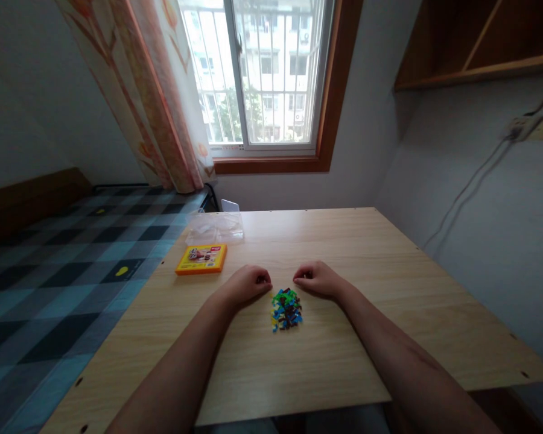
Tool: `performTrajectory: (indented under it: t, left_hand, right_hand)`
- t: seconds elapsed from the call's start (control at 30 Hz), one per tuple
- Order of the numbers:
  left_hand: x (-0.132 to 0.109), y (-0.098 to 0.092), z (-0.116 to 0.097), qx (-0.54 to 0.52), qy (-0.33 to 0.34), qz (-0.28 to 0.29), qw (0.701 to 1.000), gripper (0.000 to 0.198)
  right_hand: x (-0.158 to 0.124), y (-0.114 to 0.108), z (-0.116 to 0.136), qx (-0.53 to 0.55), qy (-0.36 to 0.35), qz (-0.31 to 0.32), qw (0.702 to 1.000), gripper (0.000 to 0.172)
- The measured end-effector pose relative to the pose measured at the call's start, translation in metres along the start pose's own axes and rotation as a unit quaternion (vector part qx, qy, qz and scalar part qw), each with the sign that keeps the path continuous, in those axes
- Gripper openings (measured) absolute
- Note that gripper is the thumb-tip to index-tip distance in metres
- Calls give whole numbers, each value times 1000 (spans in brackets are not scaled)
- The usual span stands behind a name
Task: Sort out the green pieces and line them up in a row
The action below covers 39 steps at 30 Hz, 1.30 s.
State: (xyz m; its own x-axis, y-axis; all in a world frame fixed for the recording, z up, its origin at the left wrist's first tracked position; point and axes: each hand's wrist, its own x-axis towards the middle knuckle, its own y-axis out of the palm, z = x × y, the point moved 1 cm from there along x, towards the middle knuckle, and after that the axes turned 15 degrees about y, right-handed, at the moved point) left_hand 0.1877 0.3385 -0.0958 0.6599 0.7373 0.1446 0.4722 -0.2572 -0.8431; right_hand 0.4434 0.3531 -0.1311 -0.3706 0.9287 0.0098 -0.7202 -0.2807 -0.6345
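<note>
A small heap of tiny plastic building bricks (286, 310) in green, blue, brown and yellow lies on the light wooden table. My left hand (248, 281) rests on the tabletop just beyond the heap's left side, its fingers curled in and its fingertips close to the pile. On the opposite side, my right hand (317, 278) lies in a similar loose curl, fingertips pointing inward. Nothing shows between the fingers of either hand. A gap separates the two hands above the heap.
An orange-yellow box (201, 259) with a printed picture lies at left on the table (317, 374). Behind it sits a clear plastic tray (215, 228). A bed with a checked cover (131, 241) adjoins the left side; a wall cupboard (479, 54) hangs at upper right.
</note>
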Motion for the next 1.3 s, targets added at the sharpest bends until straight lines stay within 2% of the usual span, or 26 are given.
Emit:
performTrajectory:
  t: [0.13, 0.27, 0.4, 0.5, 0.6, 0.7, 0.97, 1.3]
  left_hand:
    - [-2, -2, -4, 35, -5, 26, 999, 19]
    - [-2, -2, -3, 25, -12, 41, 999, 17]
    - [-2, -4, 0, -17, -20, 57, 998, 14]
    - [-3, -5, -3, -1, -17, 46, 999, 19]
    - [-4, -4, -6, 23, -11, 39, 999, 24]
    - [-4, -4, -7, 27, -12, 44, 999, 21]
    - [-5, -5, -1, -22, -29, 75, 997, 21]
    - [-3, -2, -7, 61, -13, 52, 997, 25]
  right_hand:
    - [-7, -2, 9, -55, 0, 17, 998, 15]
    - [-9, -2, 15, -96, -3, 13, 995, 15]
    - [-10, 0, 18, -138, -8, -4, 990, 23]
    - [-10, 2, 19, -156, -7, -10, 988, 28]
    - [-10, 2, 19, -158, -4, -8, 987, 26]
    - [-10, 1, 19, -145, 3, 1, 989, 20]
    - [-13, -8, 21, -116, 5, 11, 993, 10]
    - [-15, -8, 25, -124, -7, 17, 992, 5]
